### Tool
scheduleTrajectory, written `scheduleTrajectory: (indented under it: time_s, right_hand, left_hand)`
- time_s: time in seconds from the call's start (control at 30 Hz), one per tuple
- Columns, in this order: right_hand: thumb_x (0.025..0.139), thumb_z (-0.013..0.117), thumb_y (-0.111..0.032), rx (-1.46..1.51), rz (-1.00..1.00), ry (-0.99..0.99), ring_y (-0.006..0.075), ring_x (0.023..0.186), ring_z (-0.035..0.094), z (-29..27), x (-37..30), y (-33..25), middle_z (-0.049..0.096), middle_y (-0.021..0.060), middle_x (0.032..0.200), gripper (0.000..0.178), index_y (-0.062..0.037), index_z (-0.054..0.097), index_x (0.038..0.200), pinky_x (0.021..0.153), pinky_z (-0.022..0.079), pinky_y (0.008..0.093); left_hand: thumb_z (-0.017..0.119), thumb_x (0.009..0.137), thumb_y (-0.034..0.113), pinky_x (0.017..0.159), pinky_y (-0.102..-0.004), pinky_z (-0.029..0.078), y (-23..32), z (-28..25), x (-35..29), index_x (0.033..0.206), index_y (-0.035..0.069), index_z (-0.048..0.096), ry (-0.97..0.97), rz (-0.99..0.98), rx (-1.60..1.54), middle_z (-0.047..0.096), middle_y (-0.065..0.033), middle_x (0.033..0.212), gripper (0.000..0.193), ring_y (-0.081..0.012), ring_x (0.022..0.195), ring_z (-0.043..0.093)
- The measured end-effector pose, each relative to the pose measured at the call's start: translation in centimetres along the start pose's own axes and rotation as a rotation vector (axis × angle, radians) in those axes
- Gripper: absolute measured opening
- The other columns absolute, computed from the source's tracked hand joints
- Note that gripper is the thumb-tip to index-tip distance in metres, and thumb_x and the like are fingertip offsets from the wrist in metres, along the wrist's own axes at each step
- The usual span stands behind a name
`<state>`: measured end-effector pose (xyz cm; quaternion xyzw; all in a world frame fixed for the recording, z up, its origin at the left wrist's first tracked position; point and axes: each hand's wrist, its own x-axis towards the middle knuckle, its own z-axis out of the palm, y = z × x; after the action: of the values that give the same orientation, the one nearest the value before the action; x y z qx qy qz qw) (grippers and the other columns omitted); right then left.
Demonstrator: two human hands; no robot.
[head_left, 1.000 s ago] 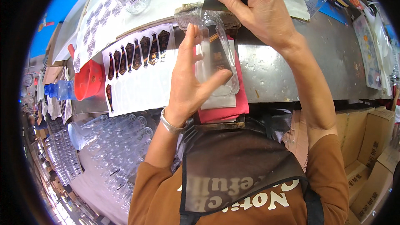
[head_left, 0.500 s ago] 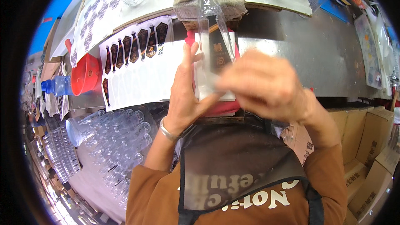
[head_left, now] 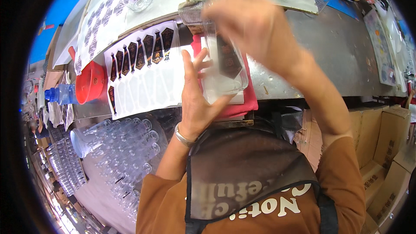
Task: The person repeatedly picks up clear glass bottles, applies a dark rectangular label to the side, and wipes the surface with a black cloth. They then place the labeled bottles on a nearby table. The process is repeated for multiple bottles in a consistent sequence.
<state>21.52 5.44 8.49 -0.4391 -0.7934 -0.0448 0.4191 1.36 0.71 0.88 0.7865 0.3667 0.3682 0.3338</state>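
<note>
A clear glass bottle [head_left: 236, 86] lies on its back, its neck pointing away from me and resting on a grey cloth pad [head_left: 190, 12]. On its upper face sits a black, tie-shaped label [head_left: 229, 62]. My left hand [head_left: 195, 99] cradles the bottle from the left, fingertips against its side and thumb by its base. Over the neck and shoulder hovers my right hand [head_left: 255, 28], its fingers curled but smeared by motion; whether it touches the glass cannot be made out. Beneath the bottle are a white pad and a red cloth [head_left: 251, 103].
Left of the bottle lies a white label sheet [head_left: 149, 84] with several black labels. Beyond it stand a red plastic bucket [head_left: 92, 82] and a blue-capped bottle [head_left: 60, 94]. Many glass bottles [head_left: 125, 147] lie at lower left. Cardboard boxes [head_left: 390, 134] are at right.
My right hand has swept away from me, from beside the bottle's base up over its neck. My left hand stays at the bottle's left side.
</note>
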Motion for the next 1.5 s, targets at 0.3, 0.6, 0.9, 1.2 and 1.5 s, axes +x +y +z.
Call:
scheduleTrajectory:
  time_s: [0.3,0.6,0.9,1.2,1.5]
  right_hand:
    - [0.084,0.068,-0.009,0.223,0.203,-0.082,0.0255,0.081,0.069,-1.9,-0.2,1.8,0.071,0.0105,0.094,0.02,-0.0041,0.069,0.103,0.074,0.056,0.0339]
    - [0.071,0.067,0.003,0.567,0.145,-0.016,0.0262,0.094,0.067,-1.9,-5.5,1.7,0.07,0.0114,0.101,0.027,-0.0057,0.068,0.096,0.083,0.054,0.0369]
    - [0.084,0.066,-0.001,0.494,0.299,-0.12,0.0221,0.085,0.067,-2.9,-6.8,-0.1,0.071,0.0111,0.097,0.029,-0.001,0.07,0.112,0.075,0.053,0.0315]
    - [0.092,0.067,-0.016,0.127,0.28,0.046,0.0231,0.081,0.071,-0.8,-0.5,5.0,0.074,0.0144,0.096,0.03,-0.0057,0.069,0.12,0.075,0.055,0.0315]
    - [0.099,0.062,-0.012,0.562,0.605,0.181,0.0089,0.1,0.061,-2.5,-3.5,3.6,0.068,0.0039,0.109,0.031,-0.0023,0.064,0.128,0.087,0.05,0.0232]
  left_hand:
    - [0.088,0.068,0.006,0.102,-0.0399,0.046,-0.6,-0.1,-0.1,0.161,0.006,-0.002,-0.024,-0.019,-0.084,0.043,-0.0227,0.152,0.128,-0.0309,0.132,0.05]
    - [0.085,0.068,0.002,0.108,-0.0416,0.041,-0.8,0.0,-0.2,0.161,0.006,0.0,-0.059,-0.065,-0.127,0.04,-0.0218,0.154,0.126,-0.0295,0.133,0.049]
    - [0.083,0.072,0.003,0.105,-0.04,0.046,-0.6,-0.3,-0.5,0.159,-0.001,0.007,-0.038,-0.022,-0.066,0.04,-0.0221,0.154,0.116,-0.0297,0.126,0.055]
    - [0.078,0.082,0.013,0.104,-0.0399,0.046,-1.1,-2.2,1.6,0.157,0.001,0.023,-0.052,-0.161,-0.329,0.043,-0.0236,0.152,0.094,-0.0313,0.129,0.055]
    - [0.049,0.101,0.057,0.055,-0.0241,0.031,-2.3,-1.0,11.9,0.098,-0.002,0.072,-0.135,-0.438,-0.048,0.07,-0.003,0.071,0.064,-0.0079,0.054,0.04]
